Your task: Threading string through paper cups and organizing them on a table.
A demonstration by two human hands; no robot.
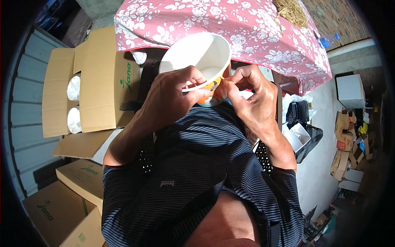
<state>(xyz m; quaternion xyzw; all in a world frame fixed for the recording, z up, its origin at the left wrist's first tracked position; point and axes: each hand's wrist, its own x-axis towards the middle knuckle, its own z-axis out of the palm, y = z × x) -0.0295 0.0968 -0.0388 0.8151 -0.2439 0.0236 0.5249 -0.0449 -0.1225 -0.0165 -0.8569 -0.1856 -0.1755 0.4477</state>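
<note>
A large paper bucket (177,52), white inside and printed orange and yellow outside, is tilted in front of my body with its mouth facing up and away. My left hand (170,92) grips its near rim, with fingers inside and the thumb on the outer wall. At the right side of the rim, the thumb and forefinger of my right hand (256,94) pinch a tiny tan bit that looks like a string end (222,78). How this string joins the bucket wall is too small to make out. The bucket's base is partly hidden behind my hands.
Ahead stands a table under a pink flowered cloth (255,37), bearing a heap of tan twine (291,12) and a plastic bottle (329,40). Cardboard boxes (96,82) crowd the left. On the right floor are a white container (297,138) and a pile of cartons (343,136).
</note>
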